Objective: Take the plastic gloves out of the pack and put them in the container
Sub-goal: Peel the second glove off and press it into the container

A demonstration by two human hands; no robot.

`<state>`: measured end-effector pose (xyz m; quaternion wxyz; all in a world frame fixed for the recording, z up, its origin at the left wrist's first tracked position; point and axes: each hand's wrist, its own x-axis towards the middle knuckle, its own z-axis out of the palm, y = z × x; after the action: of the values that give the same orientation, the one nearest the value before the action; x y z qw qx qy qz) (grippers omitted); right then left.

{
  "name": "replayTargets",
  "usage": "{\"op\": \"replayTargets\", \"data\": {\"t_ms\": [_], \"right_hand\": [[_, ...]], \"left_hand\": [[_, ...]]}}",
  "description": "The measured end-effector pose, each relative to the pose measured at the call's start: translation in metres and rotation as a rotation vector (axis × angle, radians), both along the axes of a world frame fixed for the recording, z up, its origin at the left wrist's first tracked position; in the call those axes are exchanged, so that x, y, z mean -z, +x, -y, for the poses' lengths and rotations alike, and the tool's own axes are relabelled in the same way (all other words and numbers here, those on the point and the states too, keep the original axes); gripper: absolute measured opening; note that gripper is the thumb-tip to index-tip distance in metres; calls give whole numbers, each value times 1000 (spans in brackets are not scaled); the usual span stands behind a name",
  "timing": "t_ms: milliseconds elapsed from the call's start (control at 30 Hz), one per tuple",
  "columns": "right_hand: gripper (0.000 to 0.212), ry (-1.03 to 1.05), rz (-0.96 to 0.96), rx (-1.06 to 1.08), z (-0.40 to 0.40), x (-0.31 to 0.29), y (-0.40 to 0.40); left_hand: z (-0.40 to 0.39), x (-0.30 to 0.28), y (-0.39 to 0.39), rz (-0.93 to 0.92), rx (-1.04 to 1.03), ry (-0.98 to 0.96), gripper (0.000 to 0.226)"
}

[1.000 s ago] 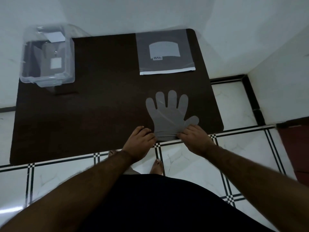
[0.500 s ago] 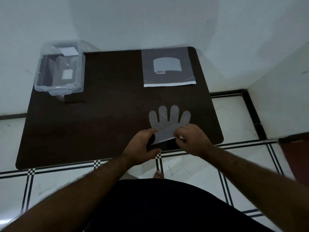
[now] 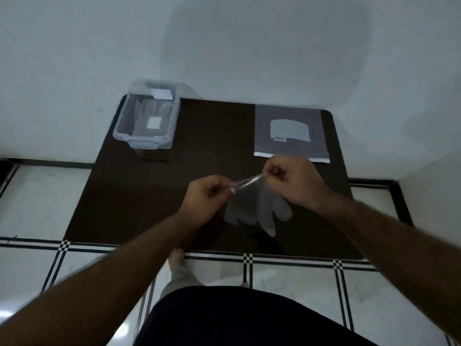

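A clear plastic glove (image 3: 259, 208) hangs above the dark table (image 3: 154, 208), cuff up and fingers down. My left hand (image 3: 207, 197) pinches one end of the cuff and my right hand (image 3: 291, 182) pinches the other, stretching it between them. The flat grey glove pack (image 3: 290, 133) lies at the table's far right, just beyond my right hand. The clear container (image 3: 147, 118) stands at the far left corner with at least one glove lying inside it.
A white wall runs behind the table. White floor tiles with black lines surround it. My bare foot (image 3: 177, 267) stands at the table's near edge, and my dark clothing fills the bottom of the view.
Both hands have lifted the glove off the table by its cuff, so it now hangs fingers down. My head has tilted up, showing more wall.
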<state>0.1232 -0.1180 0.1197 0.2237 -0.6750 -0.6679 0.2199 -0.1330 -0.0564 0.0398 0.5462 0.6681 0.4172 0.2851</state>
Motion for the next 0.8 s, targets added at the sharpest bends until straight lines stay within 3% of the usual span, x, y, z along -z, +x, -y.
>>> {"op": "replayTargets", "data": {"t_ms": [100, 233, 400, 567, 800], "right_hand": [[11, -120, -158, 50, -43, -13, -20], [12, -323, -456, 48, -107, -26, -53], [13, -349, -561, 76, -186, -27, -100], [15, -389, -549, 82, -258, -20, -135], [14, -324, -433, 142, -372, -29, -175]], "left_hand": [[-45, -22, -30, 22, -39, 16, 21], [-109, -54, -71, 71, -58, -26, 13], [-189, -66, -129, 35, 15, -98, 15], [-265, -67, -170, -82, 50, -66, 11], [-391, -73, -195, -167, 39, -163, 5]]}}
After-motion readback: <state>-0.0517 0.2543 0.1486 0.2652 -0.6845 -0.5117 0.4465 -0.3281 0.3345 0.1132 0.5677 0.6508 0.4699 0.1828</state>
